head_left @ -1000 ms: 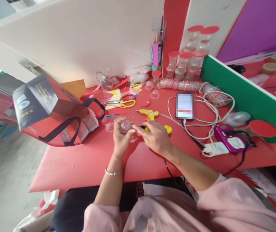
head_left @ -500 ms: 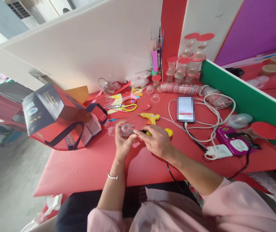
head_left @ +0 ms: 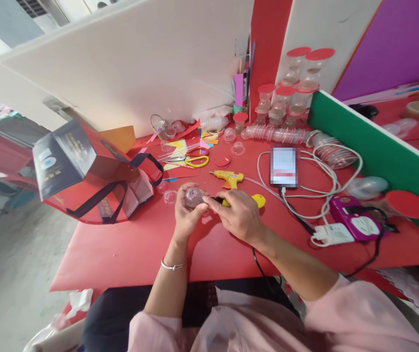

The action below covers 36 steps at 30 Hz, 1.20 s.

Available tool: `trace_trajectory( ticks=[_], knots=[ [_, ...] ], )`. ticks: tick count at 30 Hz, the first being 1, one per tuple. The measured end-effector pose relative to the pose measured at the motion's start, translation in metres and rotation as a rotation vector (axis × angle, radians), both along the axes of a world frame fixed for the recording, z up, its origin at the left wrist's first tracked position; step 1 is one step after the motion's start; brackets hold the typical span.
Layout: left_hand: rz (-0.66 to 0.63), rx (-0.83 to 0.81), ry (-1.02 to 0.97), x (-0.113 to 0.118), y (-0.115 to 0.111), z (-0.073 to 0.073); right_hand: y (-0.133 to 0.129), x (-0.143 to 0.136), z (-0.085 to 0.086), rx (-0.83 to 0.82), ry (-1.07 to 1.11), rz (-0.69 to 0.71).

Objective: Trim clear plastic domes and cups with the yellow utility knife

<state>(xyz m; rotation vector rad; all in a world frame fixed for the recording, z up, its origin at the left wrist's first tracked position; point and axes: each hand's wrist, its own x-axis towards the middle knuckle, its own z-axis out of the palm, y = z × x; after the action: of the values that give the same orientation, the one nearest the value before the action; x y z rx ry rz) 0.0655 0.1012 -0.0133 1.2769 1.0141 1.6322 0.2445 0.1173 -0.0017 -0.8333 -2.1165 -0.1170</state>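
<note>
My left hand [head_left: 188, 211] curls round a small clear plastic dome [head_left: 193, 196], thumb along its right side. Pinched in my right hand [head_left: 241, 215] is a slim yellow-and-black hand tool [head_left: 218, 199]; its front end meets the dome close to my left thumb. I cannot make out its exact kind. Just beyond my hands lies a yellow glue gun [head_left: 229, 177] with a clear glue stick in its back. Yellow-handled scissors [head_left: 196, 159] rest farther off, and another clear dome [head_left: 170, 196] sits left of my left hand.
A red paper bag [head_left: 95, 181] stands at the left. Toward the back right are red-lidded clear containers [head_left: 277, 100] and a long row of stacked clear cups [head_left: 277, 134]. A phone [head_left: 284, 167], white cables and a purple power socket [head_left: 356, 217] lie at the right, before a green divider [head_left: 378, 161].
Both hands keep hold of the dome and the tool in nearly the same place. The dome has tilted slightly in my left hand, and the whole view has shifted a little.
</note>
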Motion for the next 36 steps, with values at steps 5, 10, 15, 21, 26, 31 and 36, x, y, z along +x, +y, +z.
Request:
trace_trajectory(
  ticks=[5, 10, 15, 21, 26, 31, 36],
  knots=[
    [-0.002, -0.033, 0.015, -0.0026, 0.0001, -0.0032, 0.0002, -0.0018, -0.0005, 0.005, 0.004, -0.011],
    [0.006, -0.057, 0.029, -0.0033, 0.0003, -0.0066, 0.0017, -0.0027, -0.0023, -0.002, -0.006, -0.025],
    [-0.002, -0.04, 0.012, -0.0025, 0.0014, -0.0075, 0.0012, -0.003, -0.0004, -0.018, 0.016, -0.007],
    [-0.013, -0.028, 0.022, -0.0013, 0.0014, -0.0062, -0.0014, -0.0047, -0.0007, -0.068, 0.026, -0.008],
    [-0.016, -0.005, 0.02, 0.0008, 0.0006, -0.0064, -0.0019, -0.005, -0.0027, -0.094, 0.023, -0.013],
    [0.0, 0.01, 0.05, 0.0013, 0.0004, -0.0073, -0.0024, -0.0052, -0.0018, -0.101, 0.032, -0.005],
    [0.04, 0.019, 0.093, 0.0011, 0.0001, -0.0065, -0.0028, -0.0059, -0.0011, -0.111, 0.033, -0.004]
  ],
)
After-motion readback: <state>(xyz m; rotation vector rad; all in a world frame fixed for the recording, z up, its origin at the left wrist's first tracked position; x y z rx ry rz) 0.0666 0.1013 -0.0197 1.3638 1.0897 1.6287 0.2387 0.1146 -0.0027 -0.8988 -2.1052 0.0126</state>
